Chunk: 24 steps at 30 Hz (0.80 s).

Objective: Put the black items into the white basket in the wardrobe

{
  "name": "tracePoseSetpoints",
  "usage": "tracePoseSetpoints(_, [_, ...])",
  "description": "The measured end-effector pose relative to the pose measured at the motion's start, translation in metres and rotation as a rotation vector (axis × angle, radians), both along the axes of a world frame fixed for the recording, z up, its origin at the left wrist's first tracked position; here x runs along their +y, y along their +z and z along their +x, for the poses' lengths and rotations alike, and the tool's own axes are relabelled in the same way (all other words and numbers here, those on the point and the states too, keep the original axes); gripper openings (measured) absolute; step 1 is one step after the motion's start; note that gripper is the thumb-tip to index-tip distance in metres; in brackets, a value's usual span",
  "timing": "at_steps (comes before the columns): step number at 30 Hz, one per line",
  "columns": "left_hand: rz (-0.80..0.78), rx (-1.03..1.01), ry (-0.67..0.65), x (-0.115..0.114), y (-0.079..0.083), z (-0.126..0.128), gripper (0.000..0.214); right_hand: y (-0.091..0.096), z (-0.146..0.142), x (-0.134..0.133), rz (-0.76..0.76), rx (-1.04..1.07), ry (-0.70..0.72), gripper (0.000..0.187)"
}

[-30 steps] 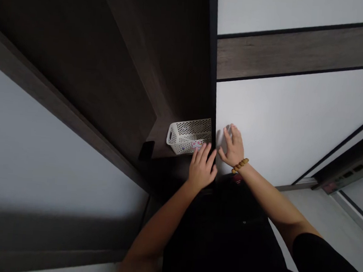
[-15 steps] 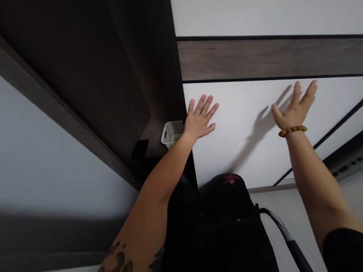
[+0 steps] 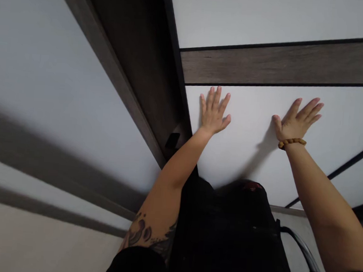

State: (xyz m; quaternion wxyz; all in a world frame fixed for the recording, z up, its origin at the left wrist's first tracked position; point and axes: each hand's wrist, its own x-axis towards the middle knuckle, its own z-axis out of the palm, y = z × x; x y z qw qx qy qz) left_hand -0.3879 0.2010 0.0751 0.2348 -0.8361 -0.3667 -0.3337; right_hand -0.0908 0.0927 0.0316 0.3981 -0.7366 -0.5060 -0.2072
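My left hand (image 3: 213, 115) lies flat on the white lower panel of a wardrobe door (image 3: 249, 112), close to the door's dark left edge, fingers spread. Further right, my right hand (image 3: 295, 123) rests on the same panel with its fingers apart and a brown beaded bracelet (image 3: 292, 142) at the wrist. Both palms face the door and neither hand grips anything. A wood-grain band (image 3: 269, 61) crosses the door just above my fingertips.
Left of the door edge is a narrow dark opening (image 3: 135, 44) with a small black object (image 3: 172, 140) low inside. Another pale panel with a wood-grain frame (image 3: 108, 59) borders it. A chair's metal armrest (image 3: 306, 252) is at lower right, beside my black-clothed legs (image 3: 233, 228).
The opening beside the door has narrowed, and the white perforated basket inside is out of sight. My right hand has come onto the panel; my left hand is flat on it, further from its edge.
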Motion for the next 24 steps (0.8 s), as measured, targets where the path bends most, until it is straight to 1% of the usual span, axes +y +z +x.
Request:
tracePoseSetpoints(2, [-0.047, -0.006, 0.104, -0.007, 0.008, 0.014, 0.098, -0.005, -0.003, 0.001, 0.041, 0.001, 0.049, 0.093])
tracePoseSetpoints(4, [-0.083, -0.011, 0.159, -0.007, 0.012, 0.02, 0.102, -0.009, -0.003, -0.002, 0.032, -0.013, 0.096, 0.091])
tracePoseSetpoints(7, [-0.088, -0.022, 0.18, 0.0, 0.012, 0.017, 0.098, -0.013, 0.007, -0.011, -0.026, -0.065, 0.167, 0.089])
tracePoseSetpoints(9, [-0.077, -0.034, 0.191, 0.004, 0.012, 0.012, 0.092, -0.015, 0.024, -0.018, -0.024, -0.118, 0.211, 0.087])
tracePoseSetpoints(11, [-0.08, -0.037, 0.213, 0.004, 0.013, 0.008, 0.089, -0.018, 0.048, -0.026, 0.029, -0.17, 0.2, 0.085])
tracePoseSetpoints(14, [-0.115, -0.036, 0.261, 0.0, 0.015, 0.005, 0.088, -0.022, 0.09, -0.035, 0.12, -0.204, 0.103, 0.09])
tracePoseSetpoints(15, [-0.125, -0.041, 0.273, -0.001, 0.016, 0.004, 0.087, -0.023, 0.104, -0.036, 0.134, -0.196, 0.07, 0.091])
tracePoseSetpoints(17, [-0.132, -0.061, 0.289, -0.005, 0.017, 0.003, 0.086, -0.026, 0.124, -0.037, 0.118, -0.155, 0.029, 0.092])
tracePoseSetpoints(20, [-0.137, -0.084, 0.308, -0.01, 0.019, 0.001, 0.083, -0.029, 0.138, -0.037, 0.016, -0.086, 0.043, 0.091])
tracePoseSetpoints(22, [-0.15, -0.085, 0.33, -0.014, 0.022, 0.0, 0.082, -0.03, 0.138, -0.038, -0.032, -0.068, 0.078, 0.09])
tracePoseSetpoints(24, [-0.168, -0.083, 0.356, -0.018, 0.024, -0.001, 0.082, -0.029, 0.135, -0.039, -0.046, -0.056, 0.103, 0.089])
